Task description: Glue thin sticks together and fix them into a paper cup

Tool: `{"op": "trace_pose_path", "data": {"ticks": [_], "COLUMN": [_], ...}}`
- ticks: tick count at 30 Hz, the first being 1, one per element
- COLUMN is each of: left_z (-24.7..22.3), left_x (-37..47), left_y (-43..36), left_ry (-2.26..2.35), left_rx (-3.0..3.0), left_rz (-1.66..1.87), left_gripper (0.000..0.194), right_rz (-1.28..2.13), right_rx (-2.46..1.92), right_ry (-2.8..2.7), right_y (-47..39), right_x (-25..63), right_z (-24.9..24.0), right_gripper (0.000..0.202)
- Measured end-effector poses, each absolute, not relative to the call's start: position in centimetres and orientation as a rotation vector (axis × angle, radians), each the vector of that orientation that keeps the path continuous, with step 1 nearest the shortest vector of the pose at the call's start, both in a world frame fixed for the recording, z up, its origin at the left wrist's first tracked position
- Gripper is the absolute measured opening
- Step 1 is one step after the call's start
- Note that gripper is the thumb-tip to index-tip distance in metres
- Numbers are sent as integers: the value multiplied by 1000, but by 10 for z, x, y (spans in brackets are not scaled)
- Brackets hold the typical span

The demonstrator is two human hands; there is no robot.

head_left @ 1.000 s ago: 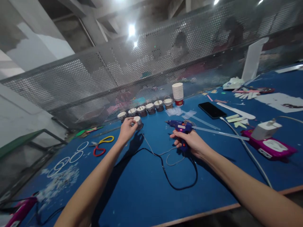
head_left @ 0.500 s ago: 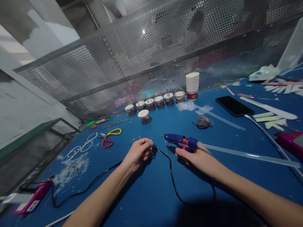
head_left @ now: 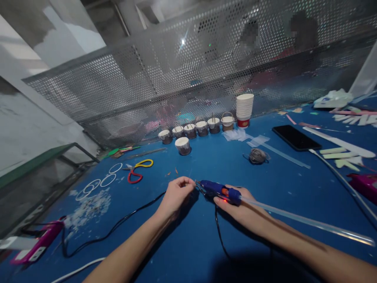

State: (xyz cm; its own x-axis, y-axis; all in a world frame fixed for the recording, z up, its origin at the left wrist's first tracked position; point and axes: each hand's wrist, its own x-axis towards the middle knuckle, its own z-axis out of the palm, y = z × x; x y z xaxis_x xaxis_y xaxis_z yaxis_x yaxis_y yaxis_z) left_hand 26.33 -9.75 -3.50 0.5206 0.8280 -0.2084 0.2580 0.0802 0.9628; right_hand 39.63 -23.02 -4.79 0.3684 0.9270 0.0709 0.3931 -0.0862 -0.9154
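My right hand (head_left: 238, 204) is wrapped round a blue glue gun (head_left: 216, 189), with a long clear glue stick (head_left: 306, 220) running out of its back end. The gun's nozzle points left, right by the fingertips of my left hand (head_left: 178, 194). Those fingers are pinched together on something too small to make out. A black cable (head_left: 118, 224) passes below my left hand. Ahead of both hands stands a white-topped cup (head_left: 183, 146), and a ball of grey yarn (head_left: 257, 156) lies to the right.
Scissors (head_left: 135, 171) and white rings (head_left: 108, 180) lie left. Small cups (head_left: 202, 128) line the back beside stacked paper cups (head_left: 244, 108), before a perforated metal screen (head_left: 165, 78). A phone (head_left: 296, 137) and white strips (head_left: 338, 141) are right; a magenta device (head_left: 41, 243) is lower left.
The glue gun has moved left and slightly down in my right hand, so its nozzle now meets my left fingertips. The left hand stays pinched, shifted slightly right.
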Motion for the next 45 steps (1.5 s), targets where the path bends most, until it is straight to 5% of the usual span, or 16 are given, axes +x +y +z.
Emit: {"op": "trace_pose_path", "data": {"ticks": [45], "left_z": [-33], "left_x": [264], "left_y": [-103], "left_ry": [989], "left_rx": [1578], "left_rz": [578], "left_gripper": [14], "right_rz": [629], "right_rx": [-1680], "right_ry": [-1223], "right_y": [-230], "right_x": [399], "right_z": [-53], "right_gripper": [23]}}
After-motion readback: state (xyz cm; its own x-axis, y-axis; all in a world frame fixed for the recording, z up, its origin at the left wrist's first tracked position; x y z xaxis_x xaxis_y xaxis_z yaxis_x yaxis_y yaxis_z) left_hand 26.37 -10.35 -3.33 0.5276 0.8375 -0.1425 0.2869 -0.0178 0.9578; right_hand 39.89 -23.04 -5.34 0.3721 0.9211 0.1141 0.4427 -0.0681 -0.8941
